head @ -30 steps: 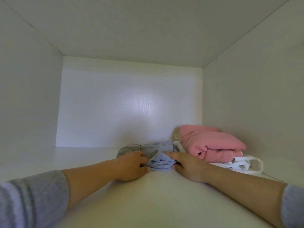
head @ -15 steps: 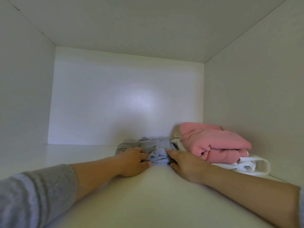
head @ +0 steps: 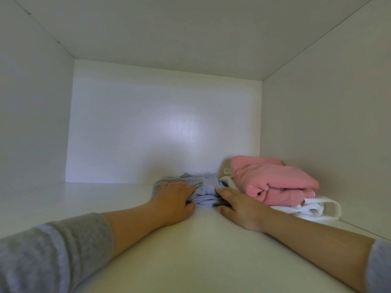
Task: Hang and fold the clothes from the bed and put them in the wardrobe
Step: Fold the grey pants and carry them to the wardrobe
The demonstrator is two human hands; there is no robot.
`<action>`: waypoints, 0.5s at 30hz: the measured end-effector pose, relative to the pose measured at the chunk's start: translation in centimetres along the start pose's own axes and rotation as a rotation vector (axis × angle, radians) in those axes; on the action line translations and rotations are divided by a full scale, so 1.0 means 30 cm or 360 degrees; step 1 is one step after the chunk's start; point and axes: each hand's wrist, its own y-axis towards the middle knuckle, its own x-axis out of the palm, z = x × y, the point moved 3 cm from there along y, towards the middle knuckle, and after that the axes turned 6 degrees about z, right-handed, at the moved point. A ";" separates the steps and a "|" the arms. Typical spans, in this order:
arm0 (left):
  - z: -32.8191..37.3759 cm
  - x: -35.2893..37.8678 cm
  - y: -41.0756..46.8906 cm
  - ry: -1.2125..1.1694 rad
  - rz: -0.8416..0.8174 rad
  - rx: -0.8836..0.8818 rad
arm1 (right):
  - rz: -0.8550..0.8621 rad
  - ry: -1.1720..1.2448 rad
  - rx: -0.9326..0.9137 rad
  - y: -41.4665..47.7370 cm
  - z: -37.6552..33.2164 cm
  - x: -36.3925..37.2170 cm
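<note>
A folded pale blue-grey garment (head: 206,193) lies on the white wardrobe shelf (head: 190,250), near the back wall. My left hand (head: 173,197) holds its left side, fingers laid over the top and thumb at the front edge. My right hand (head: 239,208) holds its right side, index finger along the top and thumb low at the front. Just to the right, a folded pink garment (head: 273,182) rests on a folded white one (head: 313,208); the blue-grey bundle touches that stack.
The compartment is a white box with a left wall (head: 31,134), a right wall (head: 328,134), a back panel (head: 158,134) and a top panel. Bare shelf stretches left of the bundle and in front of it.
Both hands have slid the blue-grey garment a little deeper along the shelf, closer to the pink and white stack. The view has also moved forward into the compartment.
</note>
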 end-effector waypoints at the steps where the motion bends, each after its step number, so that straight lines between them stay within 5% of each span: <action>1: 0.013 -0.017 -0.005 -0.0057 0.0000 -0.0010 | -0.0010 -0.0011 0.0000 -0.007 -0.007 -0.014; 6: 0.074 -0.122 -0.080 -0.0422 -0.0080 -0.0138 | -0.0126 0.0289 0.0088 -0.093 -0.076 -0.102; 11: 0.111 -0.272 -0.109 -0.0704 -0.0079 -0.0348 | 0.0186 0.0479 0.0166 -0.225 -0.136 -0.224; 15: 0.180 -0.392 -0.154 -0.1002 0.0188 -0.0466 | 0.0489 0.0666 0.0187 -0.325 -0.177 -0.299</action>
